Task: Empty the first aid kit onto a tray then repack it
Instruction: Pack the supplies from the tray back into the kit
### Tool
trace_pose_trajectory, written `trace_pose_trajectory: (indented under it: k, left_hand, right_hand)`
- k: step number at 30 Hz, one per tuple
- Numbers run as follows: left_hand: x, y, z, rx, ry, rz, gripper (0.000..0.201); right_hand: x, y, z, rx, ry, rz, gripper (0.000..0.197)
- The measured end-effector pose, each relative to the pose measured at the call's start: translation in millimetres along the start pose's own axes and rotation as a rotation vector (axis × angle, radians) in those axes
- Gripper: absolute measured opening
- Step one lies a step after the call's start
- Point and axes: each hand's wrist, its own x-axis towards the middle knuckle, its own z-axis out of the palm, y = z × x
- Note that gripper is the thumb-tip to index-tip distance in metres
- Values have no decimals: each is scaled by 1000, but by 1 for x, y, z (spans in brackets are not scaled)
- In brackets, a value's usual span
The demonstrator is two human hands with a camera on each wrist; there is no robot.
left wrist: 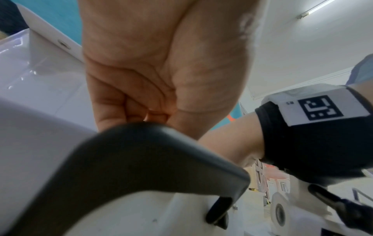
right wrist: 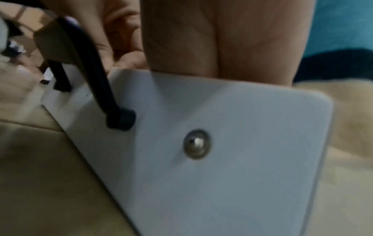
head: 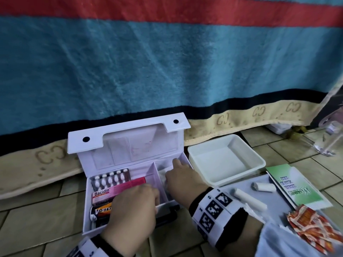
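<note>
My right hand (head: 179, 175) reaches into the open kit (head: 130, 175), fingers pinching the white gauze (head: 163, 172); my left hand (head: 133, 206) presses the front. The gauze may tear, missing the empty tray (head: 226, 164).

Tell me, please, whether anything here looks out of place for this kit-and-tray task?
Yes: the tray holds nothing, while two white rolls, a green leaflet and orange sachets lie outside it on a grey sheet. The kit itself looks intact.
</note>
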Motion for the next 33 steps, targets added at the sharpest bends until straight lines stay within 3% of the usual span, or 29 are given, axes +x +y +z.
trace_pose_trajectory:
  k: [11, 13, 17, 21, 26, 33]
  left_hand:
    - [1, -3, 2, -4, 3, 7, 11]
    - [1, -3, 1, -16, 9, 9, 8]
    - [1, -3, 0, 0, 14, 7, 6]
    - [1, -2, -2, 18, 11, 12, 4]
    - [1, -2, -2, 19, 10, 18, 4]
    - [1, -3, 0, 11, 39, 43, 4]
  right_hand:
    - [-4, 3, -9, 70, -101, -2, 30]
    - [-13, 4, -18, 125, -48, 9, 37]
    - [-40, 20, -41, 356, 213, 81, 46]
    - [-73, 47, -48, 417, 238, 122, 32]
    - [-120, 78, -35, 514, 245, 245, 21]
    - [-182, 98, -2, 512, 190, 491, 21]
